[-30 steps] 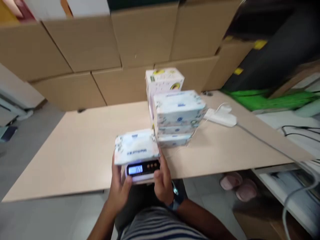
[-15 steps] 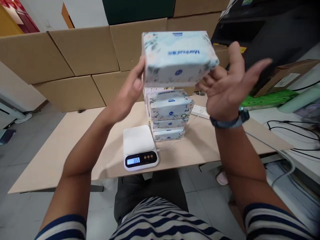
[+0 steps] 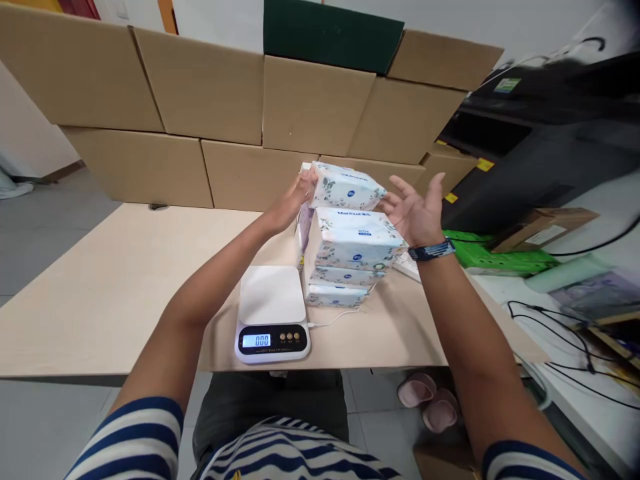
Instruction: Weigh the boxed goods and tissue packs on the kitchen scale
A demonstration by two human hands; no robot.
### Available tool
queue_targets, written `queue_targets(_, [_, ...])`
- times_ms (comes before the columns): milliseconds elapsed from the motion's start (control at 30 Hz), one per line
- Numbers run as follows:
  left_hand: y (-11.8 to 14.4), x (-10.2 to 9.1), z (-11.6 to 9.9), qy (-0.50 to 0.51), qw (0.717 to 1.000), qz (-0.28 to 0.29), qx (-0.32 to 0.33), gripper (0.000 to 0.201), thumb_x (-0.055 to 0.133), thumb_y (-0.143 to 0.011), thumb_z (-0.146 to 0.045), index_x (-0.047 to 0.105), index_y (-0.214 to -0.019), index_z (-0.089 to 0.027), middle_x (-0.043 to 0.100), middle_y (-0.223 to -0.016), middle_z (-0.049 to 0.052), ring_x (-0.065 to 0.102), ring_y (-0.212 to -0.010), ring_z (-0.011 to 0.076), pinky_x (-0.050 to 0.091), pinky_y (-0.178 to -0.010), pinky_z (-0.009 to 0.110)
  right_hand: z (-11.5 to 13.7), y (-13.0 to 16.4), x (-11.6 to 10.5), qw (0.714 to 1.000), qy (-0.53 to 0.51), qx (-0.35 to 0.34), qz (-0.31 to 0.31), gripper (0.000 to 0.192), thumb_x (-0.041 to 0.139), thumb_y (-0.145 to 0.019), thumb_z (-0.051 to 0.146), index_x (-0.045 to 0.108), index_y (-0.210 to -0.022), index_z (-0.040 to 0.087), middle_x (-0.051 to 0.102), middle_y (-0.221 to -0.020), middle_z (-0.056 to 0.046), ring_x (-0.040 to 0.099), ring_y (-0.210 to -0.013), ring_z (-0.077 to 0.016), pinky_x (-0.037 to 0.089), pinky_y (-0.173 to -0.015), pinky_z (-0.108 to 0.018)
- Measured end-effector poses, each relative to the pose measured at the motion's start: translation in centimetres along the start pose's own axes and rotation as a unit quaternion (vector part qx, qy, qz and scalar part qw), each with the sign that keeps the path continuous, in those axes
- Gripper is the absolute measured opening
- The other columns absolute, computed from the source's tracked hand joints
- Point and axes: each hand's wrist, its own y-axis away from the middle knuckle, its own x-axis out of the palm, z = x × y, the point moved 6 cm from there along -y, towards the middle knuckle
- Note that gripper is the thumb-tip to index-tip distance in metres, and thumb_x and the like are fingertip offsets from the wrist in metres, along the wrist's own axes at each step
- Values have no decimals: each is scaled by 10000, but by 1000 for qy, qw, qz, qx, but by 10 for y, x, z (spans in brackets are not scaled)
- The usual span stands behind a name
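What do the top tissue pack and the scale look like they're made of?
Top tissue pack: apparently soft plastic film, glossy and printed, slightly puffy at the corners. Scale: apparently smooth white plastic, matte platform, with a dark glossy display strip; a glass top cannot be ruled out.

Bare forearms, short navy-and-white striped sleeves at 7 and 5 o'clock, matching striped shirt front at 6, dark blue wristband (image 3: 431, 251) on right wrist

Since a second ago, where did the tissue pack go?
The tissue pack was lifted off the scale and carried up and back onto the stack of packs. The left hand touches its end; the right hand is open beside it. The scale's plate is bare, reading zero. The scale, stack and table stayed.
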Motion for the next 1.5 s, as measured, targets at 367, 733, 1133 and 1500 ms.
queue_targets(367, [17, 2, 50, 127, 991, 1, -31, 859, 533, -836, -986, 766, -1252, -272, 478, -1754, 78, 362, -1684, 396, 387, -1342, 651, -8, 5, 2, 998, 59, 19, -28, 860, 524, -713, 1025, 697, -1133, 295, 768, -1111, -84, 761, -1187, -311, 626, -1101, -542])
queue_targets(733, [43, 10, 4, -47, 998, 33, -8, 1011, 332, -934, -963, 368, -1714, -320, 73, -1892, 38, -30, -1768, 334, 52, -1432, 596, -9, 34, -25, 995, -4, -16, -98, 812, 552, -776, 981, 706, -1203, 307, 773, -1316, -81, 701, -1377, -290, 597, -1178, -505])
queue_targets(1133, [102, 4, -101, -82, 988, 18, 133, 817, 317, -948, -946, 195, -1691, -631, -38, -1847, -279, -261, -1726, 252, 105, -1452, 570, -20, 122, -40, 986, 96, -81, -105, 836, 389, -899, 932, 522, -1574, 457, 525, -1719, -27, 499, -1614, -296, 499, -1257, -594])
queue_targets(1500, [188, 59, -60, -259, 947, 183, 56, 941, 316, -1077, -751, -275, -1715, -390, -336, -1815, -60, -338, -1670, 362, -123, -1390, 689, -29, 173, -5, 993, 61, -22, -97, 828, 643, -919, 752, 443, -1638, 395, 493, -1752, -29, 418, -1670, -256, 308, -1406, -566])
